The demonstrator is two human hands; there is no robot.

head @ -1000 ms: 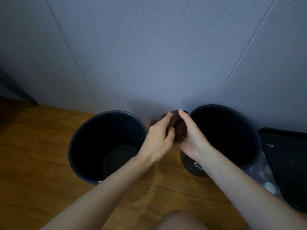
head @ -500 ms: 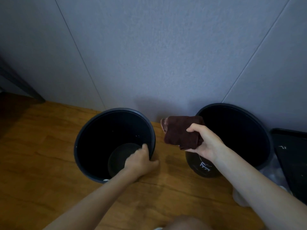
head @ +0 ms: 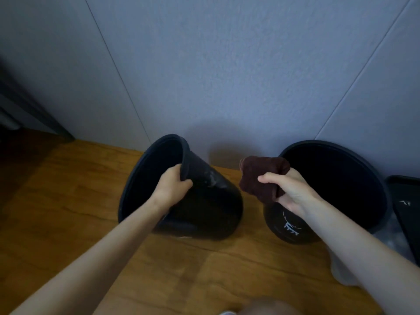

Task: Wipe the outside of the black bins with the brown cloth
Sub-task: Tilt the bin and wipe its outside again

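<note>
Two round black bins stand on the wooden floor against a grey wall. The left bin (head: pixel 211 201) is tipped to the left, its opening facing left and its pale-smudged outer side turned up. My left hand (head: pixel 172 186) grips its rim. The right bin (head: pixel 295 226) stands upright, with a white mark on its front. My right hand (head: pixel 288 189) holds the bunched brown cloth (head: pixel 259 178) in the air between the two bins, a short way from the tilted bin's side.
A black rectangular tray or lid (head: pixel 406 205) lies at the far right, with clear plastic (head: pixel 391 242) under it. A dark piece of furniture (head: pixel 27 110) stands at the far left. My knee (head: pixel 270 306) shows at the bottom edge.
My left hand left the cloth, took the left bin's rim and tipped the bin to the left. My right hand kept the cloth and held it beside the bin.
</note>
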